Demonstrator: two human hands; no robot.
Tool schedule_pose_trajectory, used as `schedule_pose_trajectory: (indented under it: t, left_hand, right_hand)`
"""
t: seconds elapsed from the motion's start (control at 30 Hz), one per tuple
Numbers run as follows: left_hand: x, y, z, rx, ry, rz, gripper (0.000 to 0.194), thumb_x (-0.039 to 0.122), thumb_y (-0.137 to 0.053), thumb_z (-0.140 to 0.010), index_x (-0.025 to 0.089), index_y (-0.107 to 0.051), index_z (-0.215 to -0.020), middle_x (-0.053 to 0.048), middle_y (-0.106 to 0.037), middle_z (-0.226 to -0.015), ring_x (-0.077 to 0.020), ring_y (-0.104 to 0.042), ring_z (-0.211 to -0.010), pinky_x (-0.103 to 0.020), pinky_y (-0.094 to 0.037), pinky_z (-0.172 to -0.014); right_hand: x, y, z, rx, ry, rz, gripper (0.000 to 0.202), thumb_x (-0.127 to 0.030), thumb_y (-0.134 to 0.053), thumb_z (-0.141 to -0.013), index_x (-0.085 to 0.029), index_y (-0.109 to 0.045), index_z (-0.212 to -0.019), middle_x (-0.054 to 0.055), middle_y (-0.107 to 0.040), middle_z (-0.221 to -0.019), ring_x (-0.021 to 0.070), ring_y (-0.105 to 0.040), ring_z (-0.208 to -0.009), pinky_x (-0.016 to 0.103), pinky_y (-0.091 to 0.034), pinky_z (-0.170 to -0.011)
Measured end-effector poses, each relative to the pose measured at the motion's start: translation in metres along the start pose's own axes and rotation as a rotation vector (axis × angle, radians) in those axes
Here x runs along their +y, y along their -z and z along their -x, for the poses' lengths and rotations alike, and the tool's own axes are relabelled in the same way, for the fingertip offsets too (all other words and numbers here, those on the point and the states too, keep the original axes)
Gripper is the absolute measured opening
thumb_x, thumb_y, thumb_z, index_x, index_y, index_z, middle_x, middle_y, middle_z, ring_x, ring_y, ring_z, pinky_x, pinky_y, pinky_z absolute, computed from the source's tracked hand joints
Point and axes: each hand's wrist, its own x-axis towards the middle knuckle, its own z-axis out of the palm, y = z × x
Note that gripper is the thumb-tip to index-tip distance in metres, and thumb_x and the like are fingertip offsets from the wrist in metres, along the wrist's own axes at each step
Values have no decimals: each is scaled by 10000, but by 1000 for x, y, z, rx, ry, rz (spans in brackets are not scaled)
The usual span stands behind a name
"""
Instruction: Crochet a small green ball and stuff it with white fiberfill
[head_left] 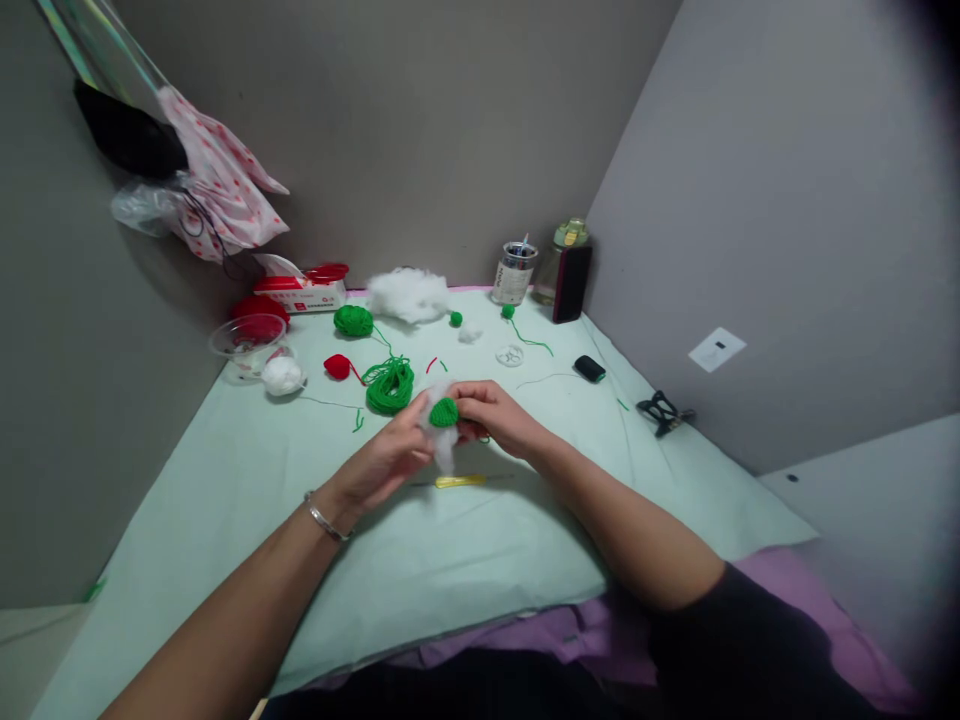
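Note:
Over the middle of the table my two hands meet around a small green crocheted piece point(444, 412) and a tuft of white fiberfill point(444, 455). My left hand point(391, 452) is closed on the fiberfill, part of which hangs below the green piece. From the other side, the fingers of my right hand point(491, 415) pinch the green piece; some fingertips are hidden behind it. A crochet hook with a yellow handle point(460, 482) lies on the cloth just below my hands. Beyond my left hand rests a loose skein of green yarn point(389, 386).
Farther back are a green yarn ball point(353, 321), a red piece point(337, 367), a heap of fiberfill point(409, 295) and small green balls. A plastic tub point(249, 340) stands left. A can point(514, 274), bottle point(571, 235) and phone point(572, 284) stand back right, near a black clip point(661, 412).

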Motion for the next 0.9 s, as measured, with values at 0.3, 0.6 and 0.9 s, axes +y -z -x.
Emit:
schedule_pose_trajectory:
  t: [0.3,0.6,0.9]
  left_hand:
    - [-2,25,-17,271,-259,-217,462,307,-681,-762,184,-687,-1208,-71,-747,-1093,-244,-672,-980,-326,-542,-812]
    - [-5,11,-8,125,-254,-310,170,267,-803,-699,181,-720,-819,-14,-661,-794,-195,-590,-778,-291,-498,-719]
    - [-15,13,-17,265,-246,-245,337,278,-777,-682,195,-682,-995,-16,-711,-932,-200,-650,-849,-289,-512,-756]
  right_hand:
    - [3,5,-3,311,13,136,185,-322,-503,-819,-229,-480,-660,-65,-434,-521,99,-358,-497,238,-289,-501]
    - [10,-6,3,407,104,551,146,-293,-608,-855,-196,-660,-758,-41,-572,-620,119,-452,-597,255,-322,-634]
    - [15,-11,6,369,161,855,200,-122,-553,-878,-205,-731,-912,31,-752,-810,160,-575,-693,259,-329,-666]
